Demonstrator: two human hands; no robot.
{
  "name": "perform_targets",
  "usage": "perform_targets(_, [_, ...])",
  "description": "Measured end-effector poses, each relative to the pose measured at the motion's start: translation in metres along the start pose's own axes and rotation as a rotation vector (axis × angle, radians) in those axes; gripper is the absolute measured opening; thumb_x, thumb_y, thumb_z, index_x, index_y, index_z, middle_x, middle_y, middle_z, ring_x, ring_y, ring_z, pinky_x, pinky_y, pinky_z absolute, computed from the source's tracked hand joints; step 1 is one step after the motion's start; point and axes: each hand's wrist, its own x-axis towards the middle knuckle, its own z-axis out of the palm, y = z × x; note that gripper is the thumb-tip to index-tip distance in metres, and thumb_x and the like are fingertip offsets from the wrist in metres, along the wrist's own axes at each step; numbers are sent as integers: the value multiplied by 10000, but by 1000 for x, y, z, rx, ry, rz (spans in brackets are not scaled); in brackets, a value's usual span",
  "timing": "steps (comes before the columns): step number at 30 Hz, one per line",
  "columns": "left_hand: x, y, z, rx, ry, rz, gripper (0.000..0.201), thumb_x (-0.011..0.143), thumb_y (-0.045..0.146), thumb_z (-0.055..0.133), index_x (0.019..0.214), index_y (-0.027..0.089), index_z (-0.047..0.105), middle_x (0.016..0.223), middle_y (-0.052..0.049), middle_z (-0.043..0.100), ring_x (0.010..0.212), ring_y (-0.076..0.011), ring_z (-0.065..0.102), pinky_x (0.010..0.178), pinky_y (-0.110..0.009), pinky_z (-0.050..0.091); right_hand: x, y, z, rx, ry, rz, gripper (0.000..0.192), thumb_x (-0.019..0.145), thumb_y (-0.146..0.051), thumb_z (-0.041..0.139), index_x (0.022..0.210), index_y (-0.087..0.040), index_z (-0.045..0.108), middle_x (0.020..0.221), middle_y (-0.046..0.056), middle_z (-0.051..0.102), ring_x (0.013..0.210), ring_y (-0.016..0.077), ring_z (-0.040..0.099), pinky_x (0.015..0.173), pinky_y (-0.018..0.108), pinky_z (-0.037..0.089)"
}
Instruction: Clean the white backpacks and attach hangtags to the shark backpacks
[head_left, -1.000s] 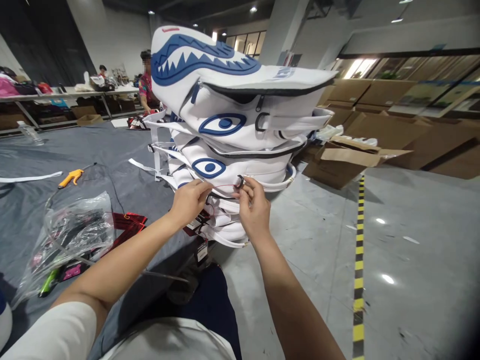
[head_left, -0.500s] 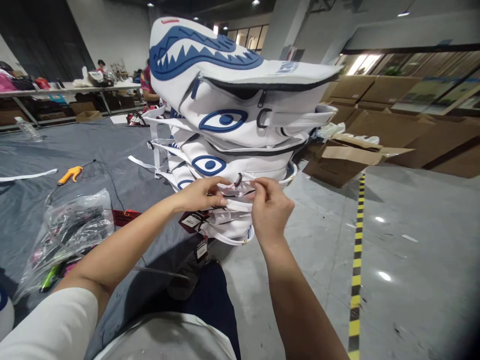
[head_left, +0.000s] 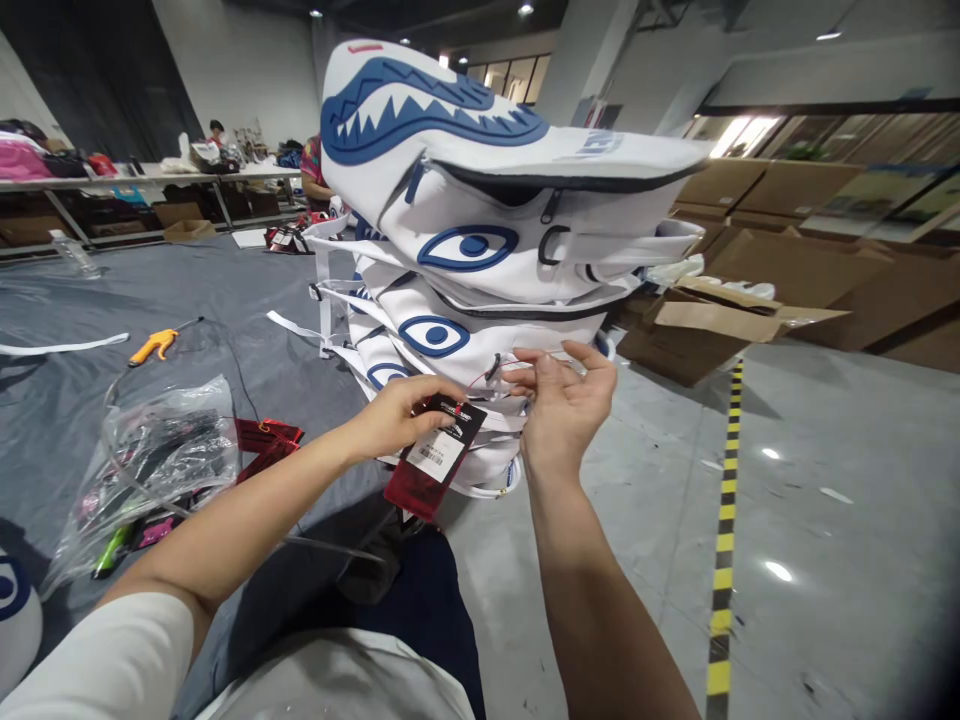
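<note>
White backpacks [head_left: 577, 285] with blue eye and toothed-mouth designs are stacked before me, leaning over the table edge. My left hand [head_left: 401, 415] pinches the upper end of a black-and-red hang tag [head_left: 442, 455] with a white barcode label. From the tag a thin red string [head_left: 477, 379] runs up by a small dark ring [head_left: 493, 367] on one of the lower backpacks. My right hand [head_left: 566, 415] is at that string's other side, thumb and fingertips drawn together on it. Part of the string is hidden by the fingers.
On the dark-covered table [head_left: 225, 290] are an orange air gun [head_left: 154, 346], a clear plastic bag [head_left: 172, 440] of items and red tags [head_left: 266, 445]. An open cardboard box [head_left: 675, 335] stands to the right, beyond it more boxes. Striped tape [head_left: 724, 560] marks the floor.
The hang tag is now raised in my left hand, its barcode facing me. My right hand has moved slightly right, its fingers more extended. The view has shifted a little left.
</note>
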Motion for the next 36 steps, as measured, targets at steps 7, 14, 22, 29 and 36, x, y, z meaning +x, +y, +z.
perform_targets(7, [8, -8, 10, -43, 200, 75, 138, 871, 285, 681, 908, 169, 748, 879, -62, 723, 824, -159, 664, 769, -275, 517, -4, -1, -2, 73, -116, 54, 248, 830, -420, 698, 855, -183, 633, 752, -7, 694, 515, 98, 634, 452, 187, 465])
perform_targets(14, [20, 1, 13, 405, 359, 377, 144, 915, 305, 651, 900, 192, 739, 1026, -80, 719, 944, -191, 621, 875, -346, 457, 1, -5, -18, -85, -533, 119, 175, 840, -405, 718, 833, -234, 754, 832, 16, 706, 679, 148, 660, 547, 250, 539])
perform_targets(22, [27, -3, 20, 98, 217, 185, 94, 906, 228, 633, 891, 174, 709, 849, -23, 736, 764, -126, 668, 726, -225, 493, 4, -18, -22, -334, -561, -6, 86, 815, -301, 698, 815, -214, 698, 740, -4, 677, 638, 143, 615, 623, 282, 518])
perform_targets(29, [24, -11, 18, 253, 209, 171, 155, 929, 283, 622, 915, 179, 737, 825, -44, 724, 752, -139, 658, 698, -240, 478, -1, -11, -19, -412, -560, -89, 79, 831, -266, 658, 881, -205, 666, 822, 12, 696, 744, 154, 649, 701, 289, 524])
perform_targets(36, [23, -11, 19, 292, 189, 150, 152, 933, 276, 614, 951, 182, 732, 863, -49, 729, 781, -147, 662, 715, -250, 475, -3, -11, -19, -478, -605, -185, 32, 849, -216, 636, 881, -216, 638, 804, -3, 670, 733, 149, 632, 707, 285, 521])
